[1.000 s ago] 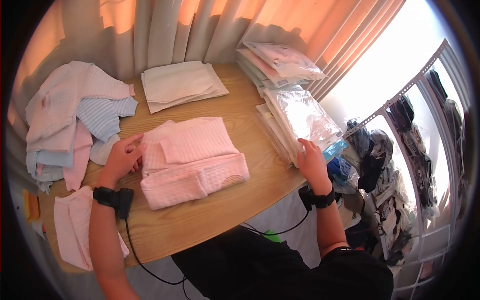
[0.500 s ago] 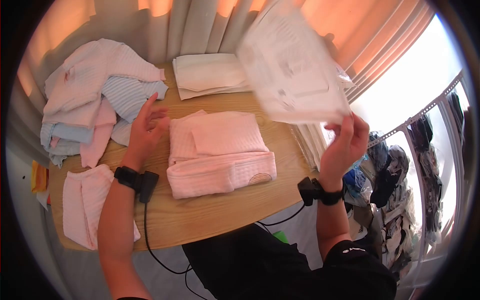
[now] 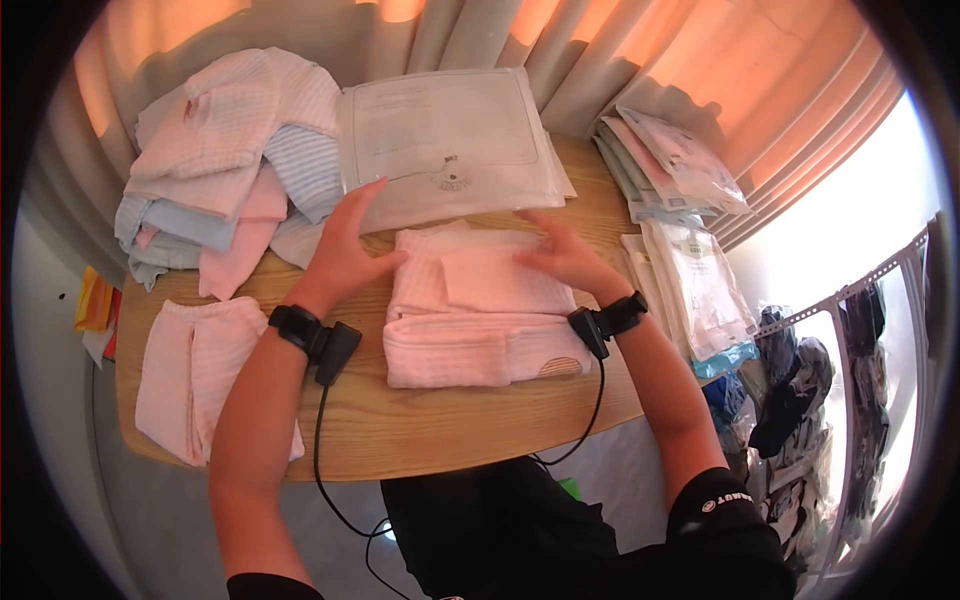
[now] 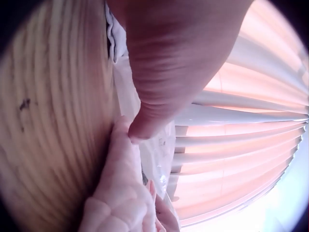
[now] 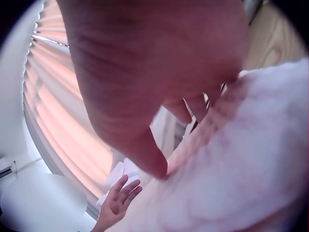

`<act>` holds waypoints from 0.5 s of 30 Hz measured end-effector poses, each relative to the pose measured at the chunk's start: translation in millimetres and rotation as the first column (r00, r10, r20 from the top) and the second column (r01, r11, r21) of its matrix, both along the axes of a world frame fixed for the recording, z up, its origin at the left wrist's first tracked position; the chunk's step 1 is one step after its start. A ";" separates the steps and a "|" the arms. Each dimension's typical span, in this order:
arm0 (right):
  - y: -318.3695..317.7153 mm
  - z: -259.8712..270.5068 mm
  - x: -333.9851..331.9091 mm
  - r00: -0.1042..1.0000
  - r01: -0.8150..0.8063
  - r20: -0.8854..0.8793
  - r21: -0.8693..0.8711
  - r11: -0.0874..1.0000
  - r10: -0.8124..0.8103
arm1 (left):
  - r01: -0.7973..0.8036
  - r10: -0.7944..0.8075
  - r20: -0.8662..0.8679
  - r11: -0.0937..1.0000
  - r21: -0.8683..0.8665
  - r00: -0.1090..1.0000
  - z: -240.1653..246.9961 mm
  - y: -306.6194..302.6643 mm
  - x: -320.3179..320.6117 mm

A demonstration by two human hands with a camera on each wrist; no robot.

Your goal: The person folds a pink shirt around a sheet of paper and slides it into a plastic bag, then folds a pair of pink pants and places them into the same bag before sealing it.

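A folded pink quilted garment (image 3: 470, 345) lies on the table in front of the person. At its upper left corner is the left hand (image 3: 343, 252), fingers spread, its thumb (image 4: 141, 128) right at the cloth's edge. The right hand (image 3: 572, 260) rests at the upper right part, with its thumb (image 5: 157, 162) against the fabric and nothing gripped. Just behind the garment lies a clear, printed plastic packaging bag (image 3: 430, 125), flat over a white stack.
A heap of pink and blue baby clothes (image 3: 225, 150) sits at the back left, with folded pink trousers (image 3: 185, 375) nearer. Bagged items (image 3: 690, 285) are stacked along the right edge. Bagged clothes hang on a rack (image 3: 860, 290) beyond, and curtains (image 3: 440, 35) stand behind.
The right hand lifted the plastic bag off the right-hand stack, swung it left and let go at the back. Both hands are now at the pink garment.
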State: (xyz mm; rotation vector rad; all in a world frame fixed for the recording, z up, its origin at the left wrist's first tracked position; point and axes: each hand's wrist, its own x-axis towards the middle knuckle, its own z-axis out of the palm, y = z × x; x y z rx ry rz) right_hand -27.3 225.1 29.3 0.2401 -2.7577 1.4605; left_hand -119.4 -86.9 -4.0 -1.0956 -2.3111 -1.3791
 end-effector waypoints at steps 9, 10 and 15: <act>-13.1 26.9 37.7 0.948 -0.065 0.304 0.477 0.876 -0.096 | -0.122 0.120 -0.040 0.991 -0.045 0.992 -7.8 -2.6 -7.3; -13.6 28.2 46.0 0.912 -0.082 0.397 0.422 0.903 -0.102 | -0.125 0.125 0.013 0.992 -0.011 0.992 -9.1 -2.1 -8.6; -22.5 19.0 109.7 0.825 0.001 0.549 0.241 0.971 -0.137 | -0.155 0.149 0.085 0.985 0.075 0.985 -12.8 -2.5 -9.2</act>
